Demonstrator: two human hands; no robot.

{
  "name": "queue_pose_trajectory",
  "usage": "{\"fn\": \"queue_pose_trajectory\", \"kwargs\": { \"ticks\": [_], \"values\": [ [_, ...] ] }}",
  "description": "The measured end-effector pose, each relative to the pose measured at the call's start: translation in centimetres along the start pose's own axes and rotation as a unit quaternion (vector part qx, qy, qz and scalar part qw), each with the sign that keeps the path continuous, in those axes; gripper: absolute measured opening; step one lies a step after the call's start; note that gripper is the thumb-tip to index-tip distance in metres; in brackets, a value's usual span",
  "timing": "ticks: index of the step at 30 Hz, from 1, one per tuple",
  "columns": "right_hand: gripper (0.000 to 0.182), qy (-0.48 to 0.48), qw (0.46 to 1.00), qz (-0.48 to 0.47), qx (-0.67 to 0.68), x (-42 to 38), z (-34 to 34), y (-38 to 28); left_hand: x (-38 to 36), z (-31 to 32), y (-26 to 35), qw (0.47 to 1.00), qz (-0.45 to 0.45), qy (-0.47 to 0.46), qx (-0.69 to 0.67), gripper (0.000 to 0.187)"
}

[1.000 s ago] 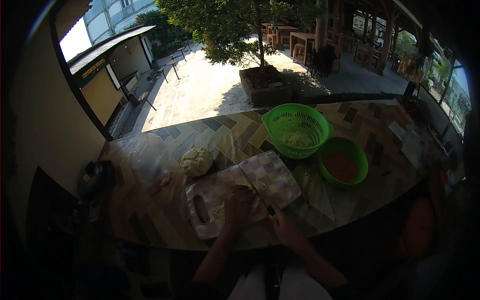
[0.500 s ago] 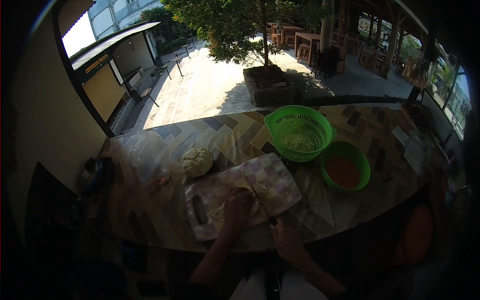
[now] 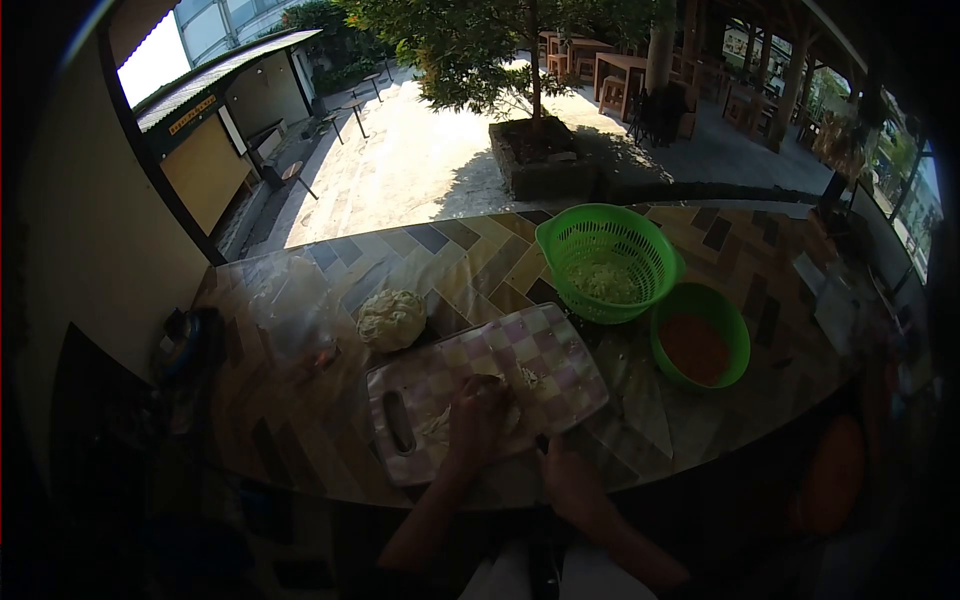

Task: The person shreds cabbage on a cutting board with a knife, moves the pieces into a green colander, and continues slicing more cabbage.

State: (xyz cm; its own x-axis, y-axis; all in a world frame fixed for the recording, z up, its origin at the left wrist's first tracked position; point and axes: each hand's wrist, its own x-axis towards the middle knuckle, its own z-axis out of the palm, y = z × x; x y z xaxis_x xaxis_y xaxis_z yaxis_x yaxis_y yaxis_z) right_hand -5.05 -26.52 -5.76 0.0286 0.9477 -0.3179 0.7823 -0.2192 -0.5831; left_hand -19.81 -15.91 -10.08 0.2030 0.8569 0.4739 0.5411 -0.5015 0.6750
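A checkered cutting board (image 3: 555, 350) lies at a slant on the tiled counter. My left hand (image 3: 482, 408) is closed over pale cabbage pieces (image 3: 435, 425) on the board, its fingers bunched. At the board's near edge my right hand (image 3: 570, 475) is wrapped round the dark handle of a knife (image 3: 542, 442); the blade is hard to make out in the shade. Small shreds (image 3: 530, 376) lie on the board to the right of my left hand. Behind the board sits a whole pale cabbage (image 3: 391, 320).
A green colander (image 3: 665, 262) with pale shreds stands behind the board, touching a green bowl (image 3: 742, 350) of orange contents. Clear plastic bags (image 3: 292, 300) lie at the left. Beyond the counter (image 3: 460, 240) are a tree planter and wooden tables.
The knife blade, seen across the board before, no longer shows clearly there. My right hand has shifted slightly; my left hand stays on the cabbage. The view has shifted a little.
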Motion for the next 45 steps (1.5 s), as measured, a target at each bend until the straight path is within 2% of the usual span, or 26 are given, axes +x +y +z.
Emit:
{"fn": "queue_pose_trajectory", "kwargs": {
  "ticks": [5, 8, 11, 17, 23, 29, 32, 35, 38, 45],
  "values": [
    [0.037, 0.055, 0.998, -0.030, -0.032, 2.5, 1.1, -0.3, -0.1, -0.1, -0.2, 1.000, -0.001, -0.010, 0.008, 0.019],
    [0.038, 0.088, 0.996, 0.003, -0.012, 2.0, -0.1, -0.1, -0.1, -0.2, -0.2, 1.000, 0.002, -0.010, 0.003, 0.020],
    [0.039, 0.077, 0.994, -0.040, 0.061, 2.2, -0.7, 1.8, -0.2, -0.1, -0.3, 1.000, -0.004, -0.005, -0.001, 0.019],
    [0.034, 0.067, 0.990, -0.079, 0.096, 0.5, 0.6, 1.8, -0.3, 0.1, -0.2, 1.000, -0.029, -0.004, -0.010, 0.018],
    [0.033, 0.045, 0.994, -0.024, 0.096, -0.4, 0.7, 0.8, -0.3, 0.0, -0.1, 1.000, -0.016, 0.006, -0.006, 0.018],
    [0.035, 0.016, 0.998, -0.016, 0.055, 0.1, 0.3, 0.3, -0.2, 0.0, -0.2, 1.000, -0.005, 0.009, -0.002, 0.018],
    [0.031, 0.010, 0.997, -0.018, 0.071, 1.6, 0.7, 0.6, -0.2, 0.0, 0.0, 1.000, -0.018, 0.003, -0.006, 0.018],
    [0.031, 0.105, 0.992, -0.070, 0.010, 3.5, 2.9, 0.4, -0.3, 0.1, -0.4, 1.000, -0.023, 0.002, -0.010, 0.018],
    [0.032, 0.094, 0.994, -0.024, -0.047, 2.5, 1.5, -0.7, -0.3, 0.1, -0.5, 1.000, -0.011, 0.001, -0.006, 0.019],
    [0.030, 0.066, 0.991, -0.081, 0.083, 2.6, 0.3, 1.9, -0.4, 0.2, -1.1, 1.000, -0.007, -0.002, -0.020, 0.020]
  ]
}}
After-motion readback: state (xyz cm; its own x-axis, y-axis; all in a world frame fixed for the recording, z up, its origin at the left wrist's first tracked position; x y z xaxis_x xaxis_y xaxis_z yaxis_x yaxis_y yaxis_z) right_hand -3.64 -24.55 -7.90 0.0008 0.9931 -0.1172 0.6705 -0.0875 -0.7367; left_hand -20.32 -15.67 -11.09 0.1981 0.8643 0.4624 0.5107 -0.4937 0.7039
